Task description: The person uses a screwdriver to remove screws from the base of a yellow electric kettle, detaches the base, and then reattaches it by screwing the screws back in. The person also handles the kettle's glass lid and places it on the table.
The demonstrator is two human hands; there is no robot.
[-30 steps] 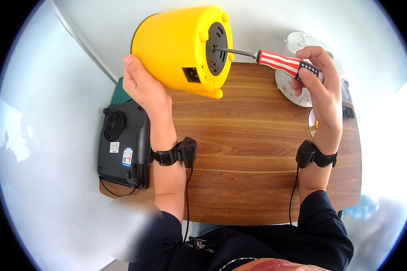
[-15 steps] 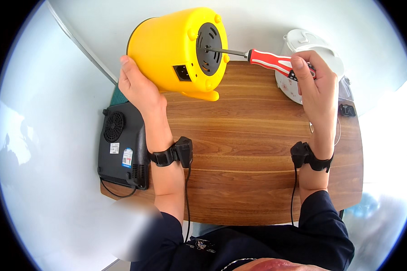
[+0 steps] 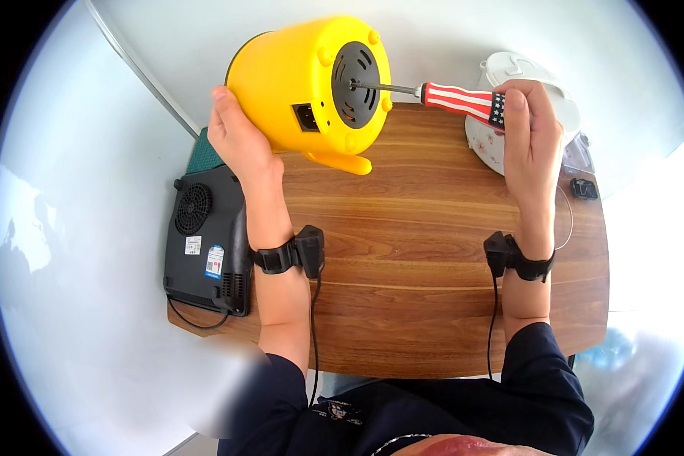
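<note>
My left hand point(image 3: 242, 140) grips a yellow electric appliance point(image 3: 281, 80) from its left side and holds it tilted above the table. Its fingers are partly hidden behind the body. The appliance's underside faces right, showing a round black vented plate point(image 3: 366, 106), small yellow feet and a black power inlet point(image 3: 305, 118). My right hand point(image 3: 536, 148) is closed on the end of a screwdriver point(image 3: 456, 99) with a red, white and dark starred handle. The metal shaft runs left, and its tip meets the hole in the middle of the black plate.
A black flat appliance with a fan grille point(image 3: 205, 243) lies on the left of the wooden table point(image 3: 403, 304). At the back right stands a white lidded appliance point(image 3: 482, 144), near a small black clip-like object point(image 3: 584, 189). Thin cables hang from both wrist straps.
The screwdriver's handle has turned, and more of its starred end shows as my right hand sits farther back on it. The yellow appliance has shifted slightly right.
</note>
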